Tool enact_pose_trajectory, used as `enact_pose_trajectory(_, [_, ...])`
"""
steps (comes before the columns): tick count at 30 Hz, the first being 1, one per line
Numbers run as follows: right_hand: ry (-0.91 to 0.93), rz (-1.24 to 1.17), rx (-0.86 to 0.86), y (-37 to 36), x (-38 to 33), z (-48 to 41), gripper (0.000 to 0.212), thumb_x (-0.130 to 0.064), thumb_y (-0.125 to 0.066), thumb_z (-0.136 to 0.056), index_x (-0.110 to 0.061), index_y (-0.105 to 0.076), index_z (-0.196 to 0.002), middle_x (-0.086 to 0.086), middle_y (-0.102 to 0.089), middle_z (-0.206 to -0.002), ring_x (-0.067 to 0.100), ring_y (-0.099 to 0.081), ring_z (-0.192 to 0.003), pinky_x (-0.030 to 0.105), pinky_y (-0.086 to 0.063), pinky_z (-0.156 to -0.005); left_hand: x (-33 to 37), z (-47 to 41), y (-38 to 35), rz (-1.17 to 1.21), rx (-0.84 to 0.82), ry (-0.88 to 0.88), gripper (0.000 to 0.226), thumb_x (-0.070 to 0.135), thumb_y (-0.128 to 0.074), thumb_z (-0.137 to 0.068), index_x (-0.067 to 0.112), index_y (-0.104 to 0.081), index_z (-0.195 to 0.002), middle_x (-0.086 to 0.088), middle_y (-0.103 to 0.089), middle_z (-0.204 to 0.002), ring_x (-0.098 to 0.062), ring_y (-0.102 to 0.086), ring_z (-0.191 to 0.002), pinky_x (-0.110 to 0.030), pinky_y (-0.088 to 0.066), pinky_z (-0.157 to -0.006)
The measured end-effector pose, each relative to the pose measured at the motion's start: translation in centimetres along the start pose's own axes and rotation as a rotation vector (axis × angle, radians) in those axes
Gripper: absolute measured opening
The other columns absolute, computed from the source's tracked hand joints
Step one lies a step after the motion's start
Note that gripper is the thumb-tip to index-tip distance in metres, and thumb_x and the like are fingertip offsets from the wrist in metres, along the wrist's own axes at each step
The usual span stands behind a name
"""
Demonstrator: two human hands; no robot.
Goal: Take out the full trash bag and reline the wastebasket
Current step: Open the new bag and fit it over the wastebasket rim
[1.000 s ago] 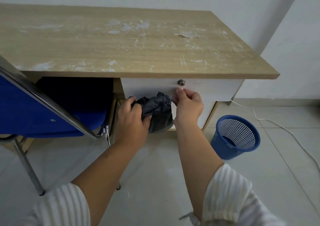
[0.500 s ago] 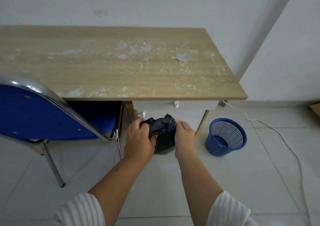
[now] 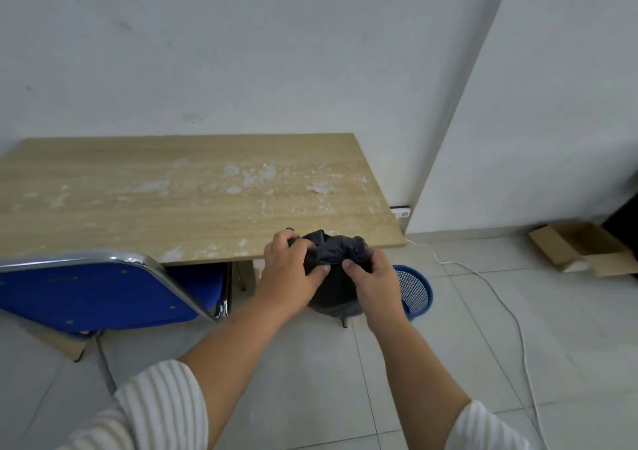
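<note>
Item: crumpled black plastic trash bag (image 3: 340, 253), bunched between both hands. Left hand (image 3: 293, 266) and right hand (image 3: 376, 277) each clench a fold. Round blue mesh plastic wastebasket (image 3: 416, 294) on floor at 4 o'clock, nearer right hand, apparently unlined.

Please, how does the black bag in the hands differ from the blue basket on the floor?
The black bag is crumpled and soft; the blue basket is a stiff mesh shape. The bag is held up by the left hand and right hand; the basket stands alone on the floor. Shared: both are near the desk's right front corner.
</note>
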State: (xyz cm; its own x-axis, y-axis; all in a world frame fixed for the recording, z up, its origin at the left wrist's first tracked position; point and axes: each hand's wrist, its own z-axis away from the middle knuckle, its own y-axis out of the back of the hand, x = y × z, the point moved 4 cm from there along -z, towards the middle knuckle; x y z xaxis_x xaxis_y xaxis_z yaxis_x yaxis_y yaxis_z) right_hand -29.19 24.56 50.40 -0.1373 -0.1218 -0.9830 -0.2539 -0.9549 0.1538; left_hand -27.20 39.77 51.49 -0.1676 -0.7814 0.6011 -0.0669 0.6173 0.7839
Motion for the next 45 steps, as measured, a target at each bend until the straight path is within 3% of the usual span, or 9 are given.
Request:
enact_pose_trajectory(5, [0.071, 0.110, 0.065, 3.0, -1.0, 0.4, 0.016, -0.015, -0.063, -0.086, -0.029, -0.057, -0.081, -0.002, -0.066, -0.084, 0.019, -0.061, -0.085, 0.037, -0.052, -0.075, 2.5, -0.4, 0.5, 0.054, -0.092, 0.095, 0.040, 0.049, -0.056, -0.088, 0.020, -0.063, -0.116, -0.001, -0.042, -0.120, -0.024, -0.036, -0.124, -0.031, -0.035, -0.102])
enact_pose_trajectory(9, [0.223, 0.314, 0.080, 4.6, -1.3, -0.4, 0.007, -0.010, -0.063, -0.084, -0.015, -0.059, -0.086, 0.005, -0.061, -0.089, 0.022, -0.056, -0.086, 0.037, -0.051, -0.074, 5.0, -1.4, 0.0, -0.030, -0.196, 0.252, 0.056, 0.064, -0.031, -0.091, 0.026, -0.066, -0.111, -0.006, -0.051, -0.122, -0.033, -0.042, -0.120, -0.042, -0.041, -0.098])
enact_pose_trajectory(13, [0.435, 0.483, 0.050, 6.1, -1.1, -2.6, 0.011, 0.001, -0.061, -0.077, -0.004, -0.062, -0.086, -0.002, -0.055, -0.087, 0.020, -0.049, -0.088, 0.025, -0.038, -0.067, 8.2, -3.1, -3.3, 0.446, -0.403, 0.511, 0.063, 0.067, -0.032, -0.091, 0.017, -0.053, -0.123, -0.001, -0.054, -0.123, -0.026, -0.052, -0.111, -0.037, -0.049, -0.083])
enact_pose_trajectory(17, [0.484, 0.512, 0.043, 9.1, 0.4, -6.1, 0.011, 0.003, -0.065, -0.072, -0.004, -0.062, -0.080, -0.003, -0.057, -0.084, 0.019, -0.049, -0.086, 0.016, -0.035, -0.065, 10.7, -5.5, -7.7, 0.659, -0.386, 0.614, 0.046, 0.057, -0.051, -0.088, 0.021, -0.059, -0.116, -0.003, -0.061, -0.115, -0.022, -0.057, -0.104, -0.039, -0.057, -0.082])
enact_pose_trajectory(23, [0.382, 0.441, -0.064, 16.1, 3.2, -11.4, 0.008, -0.012, -0.061, -0.064, -0.011, -0.053, -0.067, -0.008, -0.051, -0.071, 0.014, -0.048, -0.076, 0.018, -0.037, -0.062, 15.5, -9.0, -15.3, 0.855, -0.343, 0.661, 0.009, 0.021, -0.056, -0.094, 0.017, -0.062, -0.088, -0.011, -0.067, -0.104, -0.025, -0.062, -0.102, -0.041, -0.053, -0.092])
enact_pose_trajectory(26, [0.242, 0.236, -0.085, 19.2, 4.3, -13.6, 0.012, -0.026, -0.054, -0.059, -0.017, -0.060, -0.064, -0.005, -0.059, -0.077, 0.005, -0.055, -0.077, 0.020, -0.044, -0.068, 16.5, -10.6, -18.8, 0.911, -0.288, 0.707, 0.006, 0.012, -0.053, -0.095, 0.014, -0.057, -0.091, -0.012, -0.064, -0.104, -0.025, -0.061, -0.100, -0.040, -0.055, -0.088])
enact_pose_trajectory(30, [-0.021, -0.178, 0.021, 22.1, 4.9, -16.6, 0.015, -0.004, -0.056, -0.079, 0.001, -0.069, -0.081, 0.003, -0.064, -0.076, 0.004, -0.060, -0.072, 0.013, -0.049, -0.057, 17.2, -12.8, -22.7, 0.979, -0.220, 0.717, 0.008, 0.006, -0.052, -0.094, 0.012, -0.054, -0.091, -0.017, -0.062, -0.107, -0.029, -0.060, -0.100, -0.046, -0.051, -0.095])
enact_pose_trajectory(39, [-0.100, 0.038, 0.237, 26.0, 7.4, -26.7, 0.022, -0.013, -0.062, -0.087, -0.022, -0.057, -0.107, -0.002, -0.055, -0.086, 0.008, -0.052, -0.071, 0.015, -0.041, -0.062, 18.4, -18.7, -29.9, 1.109, -0.235, 0.733, 0.021, -0.012, -0.044, -0.090, 0.009, -0.048, -0.085, -0.012, -0.060, -0.089, -0.022, -0.058, -0.083, -0.038, -0.052, -0.082])
enact_pose_trajectory(45, [-0.117, 0.059, 0.240, 26.4, 12.5, -32.6, 0.029, -0.004, -0.060, -0.086, -0.022, -0.054, -0.108, -0.004, -0.052, -0.089, 0.004, -0.050, -0.069, 0.010, -0.039, -0.058, 16.8, -21.8, -36.4, 1.091, -0.181, 0.772, 0.023, -0.012, -0.041, -0.087, 0.008, -0.051, -0.094, -0.018, -0.061, -0.099, -0.032, -0.058, -0.096, -0.053, -0.049, -0.096])
